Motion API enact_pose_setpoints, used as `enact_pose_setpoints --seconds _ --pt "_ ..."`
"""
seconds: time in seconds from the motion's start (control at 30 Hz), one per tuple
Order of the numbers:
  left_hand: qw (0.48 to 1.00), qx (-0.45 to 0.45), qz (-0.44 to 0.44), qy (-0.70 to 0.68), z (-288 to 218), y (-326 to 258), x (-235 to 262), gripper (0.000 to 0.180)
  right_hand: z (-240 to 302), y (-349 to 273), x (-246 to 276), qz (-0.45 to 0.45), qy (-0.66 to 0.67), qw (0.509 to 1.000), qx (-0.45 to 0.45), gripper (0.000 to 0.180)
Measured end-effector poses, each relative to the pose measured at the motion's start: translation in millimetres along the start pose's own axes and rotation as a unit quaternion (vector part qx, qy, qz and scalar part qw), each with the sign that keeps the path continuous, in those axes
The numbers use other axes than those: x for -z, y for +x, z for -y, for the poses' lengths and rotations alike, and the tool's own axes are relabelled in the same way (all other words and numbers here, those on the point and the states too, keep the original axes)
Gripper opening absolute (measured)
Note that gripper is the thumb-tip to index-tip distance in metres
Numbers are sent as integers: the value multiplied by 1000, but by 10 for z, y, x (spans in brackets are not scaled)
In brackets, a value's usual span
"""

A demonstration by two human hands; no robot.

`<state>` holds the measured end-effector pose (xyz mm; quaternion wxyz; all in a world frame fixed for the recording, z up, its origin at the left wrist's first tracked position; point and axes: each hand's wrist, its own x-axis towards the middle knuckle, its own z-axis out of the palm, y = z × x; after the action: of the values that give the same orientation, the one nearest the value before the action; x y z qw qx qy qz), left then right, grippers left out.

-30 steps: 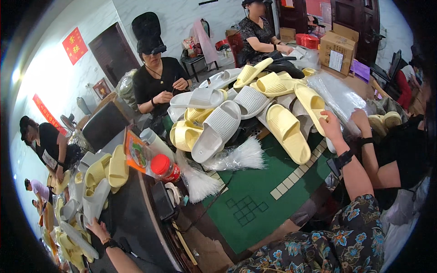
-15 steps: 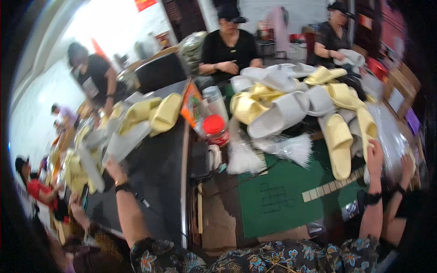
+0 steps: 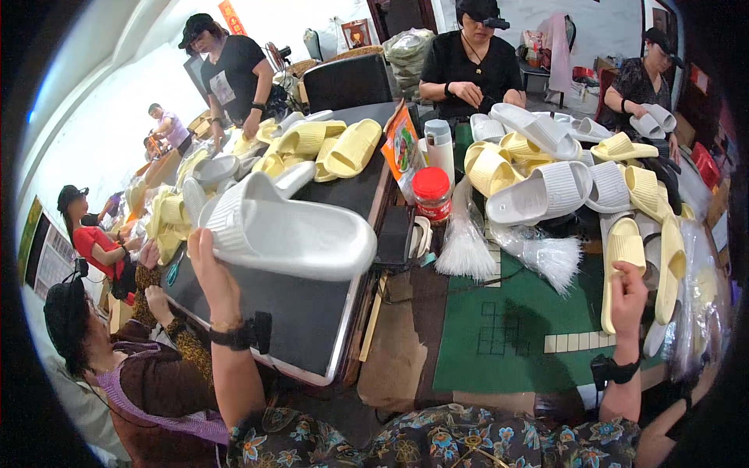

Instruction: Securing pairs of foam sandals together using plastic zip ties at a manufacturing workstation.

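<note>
A light grey slipper (image 3: 304, 234) with a ribbed strap is raised over the dark left table, its toe pointing left. My left hand (image 3: 212, 273) is closed round its strap end. On the right, the fingers of my right hand (image 3: 627, 303) are closed on a yellow slipper (image 3: 622, 248) standing over the green mat, just below its strap. Beside that one hangs another yellow slipper (image 3: 669, 269). More grey slippers (image 3: 538, 199) and yellow slippers (image 3: 490, 173) are heaped just beyond, at the far side of the mat.
Between the tables stand a red-lidded jar (image 3: 431, 196), a white bottle (image 3: 439, 148) and an orange packet (image 3: 402, 144). White plastic strand bundles (image 3: 538, 251) lie on the green mat (image 3: 484, 351). Another slipper pile (image 3: 289, 148) covers the left table's far side. Several co-workers surround the tables; one sits close at left.
My left hand has lifted the grey slipper from the left pile and brought it nearer. My right hand has shifted left to another yellow slipper. The view has turned leftward.
</note>
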<state>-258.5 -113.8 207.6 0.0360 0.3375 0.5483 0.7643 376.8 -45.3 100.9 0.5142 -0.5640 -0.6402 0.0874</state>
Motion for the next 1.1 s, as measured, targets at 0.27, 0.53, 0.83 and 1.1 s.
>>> enact_pose_setpoints --seconds 0.27,0.53,0.83,1.1 --pt "941 -64 331 -17 -497 -732 -704 26 245 -166 -559 160 124 977 -61 21" --pt "737 102 650 156 390 -1729 -1598 30 -205 -698 -966 233 220 938 -130 32" --pt "695 9 670 261 1016 -2179 -1529 79 -405 -845 -523 192 136 929 -286 40" --pt "677 -33 676 290 731 -2384 -1557 98 273 -843 -428 243 98 951 -166 89"
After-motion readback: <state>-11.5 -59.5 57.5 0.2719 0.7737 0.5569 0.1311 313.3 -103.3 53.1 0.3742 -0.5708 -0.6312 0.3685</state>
